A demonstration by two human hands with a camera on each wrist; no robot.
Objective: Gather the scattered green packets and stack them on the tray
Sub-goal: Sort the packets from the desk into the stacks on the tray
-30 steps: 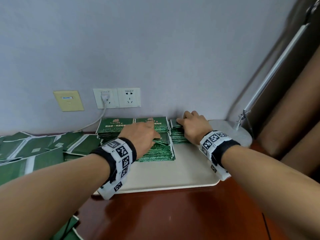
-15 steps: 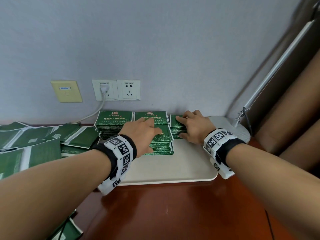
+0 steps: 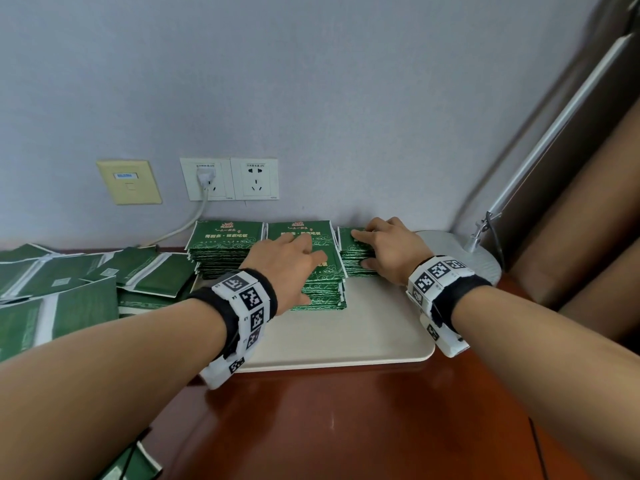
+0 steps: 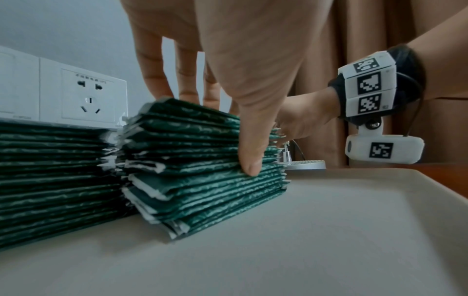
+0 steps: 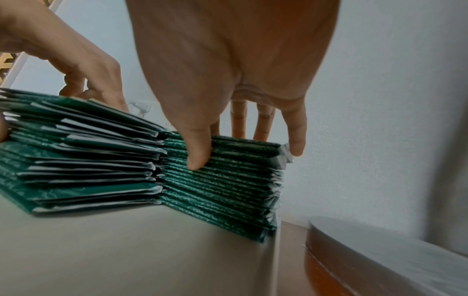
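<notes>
Three stacks of green packets stand on one tray point(image 3: 363, 344) in the centre of the head view: a left stack point(image 3: 221, 249), a middle stack point(image 3: 320, 289) and a right stack point(image 3: 353, 258) (packets per stack cannot be counted, as the edges blur together). One loose heap of scattered packets point(image 3: 69, 285) lies at the left edge of the frame, its number unclear, with one further packet point(image 3: 131, 467) at the lower left. Two hands are present, the left hand point(image 3: 287, 268) and the right hand point(image 3: 391, 247); on the wall at upper left are two white sockets point(image 3: 254, 178) with one plug point(image 3: 204, 176) inserted, one yellow wall plate point(image 3: 129, 181), and one lamp base point(image 3: 467, 254) at centre right.
</notes>
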